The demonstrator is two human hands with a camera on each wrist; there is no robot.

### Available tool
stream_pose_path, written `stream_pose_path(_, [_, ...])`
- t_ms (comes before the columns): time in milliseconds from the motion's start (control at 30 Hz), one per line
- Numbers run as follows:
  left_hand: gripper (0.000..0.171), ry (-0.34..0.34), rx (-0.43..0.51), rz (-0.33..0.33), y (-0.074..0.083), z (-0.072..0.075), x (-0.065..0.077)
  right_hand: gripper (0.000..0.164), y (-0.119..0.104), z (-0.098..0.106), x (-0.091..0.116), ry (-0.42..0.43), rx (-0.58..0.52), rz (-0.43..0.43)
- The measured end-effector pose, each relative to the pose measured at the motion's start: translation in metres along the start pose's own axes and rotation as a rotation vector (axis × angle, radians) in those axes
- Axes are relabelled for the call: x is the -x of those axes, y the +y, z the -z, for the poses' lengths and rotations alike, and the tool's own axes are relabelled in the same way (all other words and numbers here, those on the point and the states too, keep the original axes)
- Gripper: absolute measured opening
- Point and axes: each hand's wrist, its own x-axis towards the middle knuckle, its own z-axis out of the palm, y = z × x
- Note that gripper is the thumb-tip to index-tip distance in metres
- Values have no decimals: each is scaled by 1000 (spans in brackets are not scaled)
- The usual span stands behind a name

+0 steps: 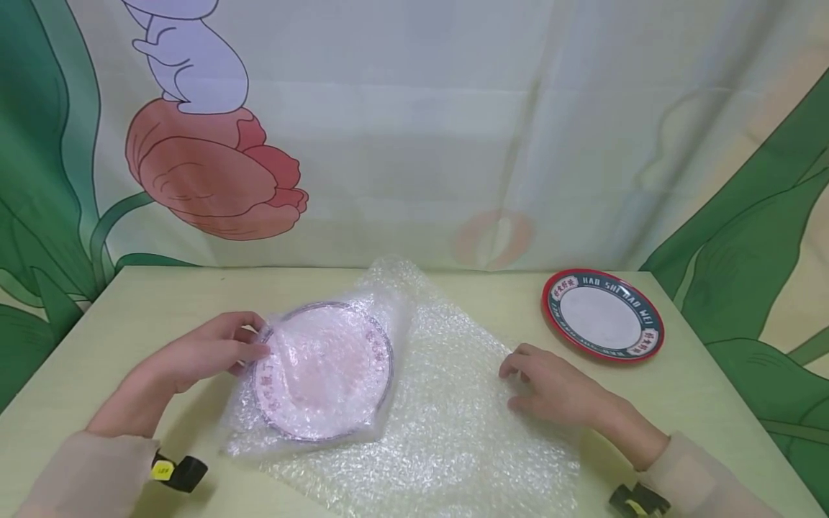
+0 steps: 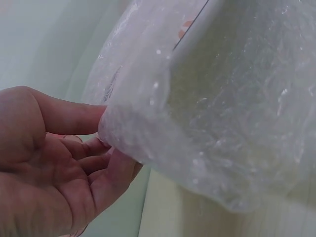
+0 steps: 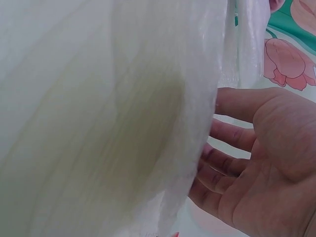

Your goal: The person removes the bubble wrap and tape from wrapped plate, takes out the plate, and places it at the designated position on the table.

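In the head view, my left hand (image 1: 207,350) pinches the left edge of a round plate (image 1: 324,370) covered in clear bubble wrap. The plate has a dark rim and reddish markings, blurred by the wrap. The left wrist view shows the thumb in front of the wrap's folded edge (image 2: 143,118) and fingers behind it. Further right, a loose sheet of bubble wrap (image 1: 447,403) spreads out from under the plate. My right hand (image 1: 557,385) touches that sheet's right edge, thumb and fingers apart and loosely bent. In the right wrist view, the wrap (image 3: 148,98) hides the fingertips.
A second plate (image 1: 602,315), with a red rim, green band and white centre, lies at the back right of the pale table (image 1: 194,295). Behind the table hangs a printed curtain (image 1: 401,158) with flowers and leaves.
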Motion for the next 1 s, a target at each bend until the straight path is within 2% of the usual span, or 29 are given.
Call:
stream_pose_path(433, [40, -42, 6, -29, 12, -18, -8, 31, -1, -1, -1, -4, -5, -25])
stream_pose_path(800, [34, -71, 25, -21, 25, -34, -11, 31, -1, -1, -1, -1, 2, -20])
stream_pose_path(1000, [36, -86, 12, -29, 32, -42, -15, 30, -1, -2, -1, 0, -5, -32])
